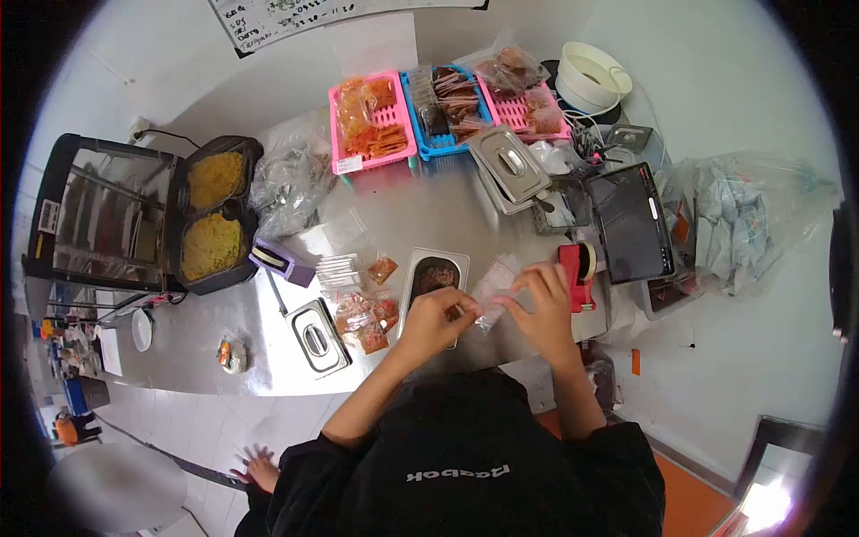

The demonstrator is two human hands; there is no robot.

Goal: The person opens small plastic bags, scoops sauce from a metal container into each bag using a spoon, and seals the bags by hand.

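Both hands are over the front part of the steel table. My left hand (436,324) has its fingers pinched together above the near end of a metal tray (463,262) that holds dark reddish food (436,276). To the right, my right hand (542,313) has thumb and fingers bent toward a small clear plastic bag (490,315); the thumb and a fingertip touch or nearly touch it. More clear bags (497,277) lie beside the tray. Filled small bags (367,318) are left of the tray, near a lidded metal container (317,340).
A red tape dispenser (580,279) and a dark tablet (632,224) stand at the right. Pink (414,148) and blue baskets (431,150) line the back. At left are a purple tape dispenser (281,260) and a black two-part pan (250,148). Another person's hand (261,469) shows at lower left.
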